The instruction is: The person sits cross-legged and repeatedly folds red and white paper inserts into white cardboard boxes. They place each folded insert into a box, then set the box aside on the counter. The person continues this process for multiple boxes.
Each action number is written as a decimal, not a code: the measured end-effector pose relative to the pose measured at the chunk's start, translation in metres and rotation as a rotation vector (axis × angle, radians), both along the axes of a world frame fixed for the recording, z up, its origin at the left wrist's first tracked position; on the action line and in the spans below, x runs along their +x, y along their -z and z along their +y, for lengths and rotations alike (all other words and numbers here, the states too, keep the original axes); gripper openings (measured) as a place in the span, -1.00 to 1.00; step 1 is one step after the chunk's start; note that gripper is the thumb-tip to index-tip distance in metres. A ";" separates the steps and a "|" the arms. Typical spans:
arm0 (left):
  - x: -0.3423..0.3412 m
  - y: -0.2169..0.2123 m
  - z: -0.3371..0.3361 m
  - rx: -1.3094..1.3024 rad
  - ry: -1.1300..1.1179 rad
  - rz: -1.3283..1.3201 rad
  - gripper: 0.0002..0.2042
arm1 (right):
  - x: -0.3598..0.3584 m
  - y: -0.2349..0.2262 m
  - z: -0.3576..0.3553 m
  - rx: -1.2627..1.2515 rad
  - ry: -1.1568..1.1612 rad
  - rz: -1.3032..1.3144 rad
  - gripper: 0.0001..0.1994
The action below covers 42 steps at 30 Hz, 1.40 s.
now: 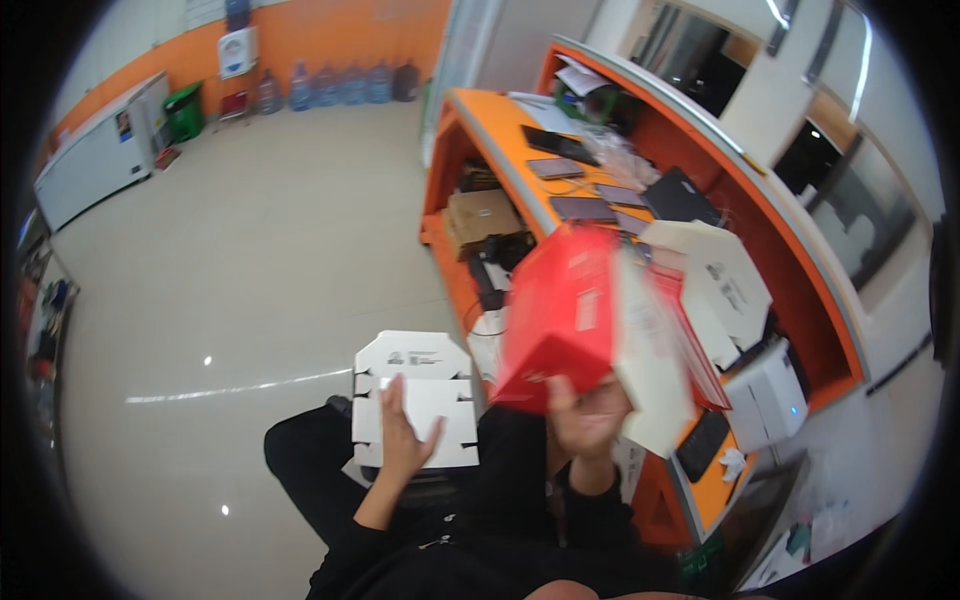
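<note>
A flat sheet of white die-cut cardboard (455, 405) with slots along its sides and small dark print near its top lies over my lap. Flat on it rests my left hand (403, 438), fingers stretched and thumb apart. To the right, my right hand (588, 415) grips the lower edge of a red cardboard box (560, 310), held up near the counter. The box and this hand are smeared by motion, and some of its fingers are hidden. Pale flaps show at the box's right side, beside another white cardboard blank (725, 285) on the counter.
The orange counter (505, 140) on my right carries several phones (583, 209), a black laptop-like device (685, 195), a white printer (768, 395) and a dark keyboard (703, 445). A brown carton (482, 222) sits on its lower shelf. A white chest freezer (105, 150) stands far left.
</note>
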<state>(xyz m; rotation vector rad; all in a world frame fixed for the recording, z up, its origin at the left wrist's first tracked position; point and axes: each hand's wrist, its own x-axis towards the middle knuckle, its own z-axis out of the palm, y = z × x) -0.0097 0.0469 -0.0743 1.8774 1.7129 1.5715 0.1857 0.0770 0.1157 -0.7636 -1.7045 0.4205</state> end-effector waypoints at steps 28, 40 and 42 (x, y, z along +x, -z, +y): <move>-0.031 0.233 -0.018 -0.789 -0.345 0.572 -0.53 | 0.075 0.002 0.121 0.281 0.932 -0.450 -0.74; -0.036 0.204 -0.026 -0.521 0.009 0.432 -0.55 | -0.139 0.451 0.055 -1.155 -0.068 -0.433 -0.46; -0.043 0.197 -0.027 -0.561 0.035 0.420 -0.48 | -0.150 0.463 0.052 -1.253 -0.023 -0.124 -0.53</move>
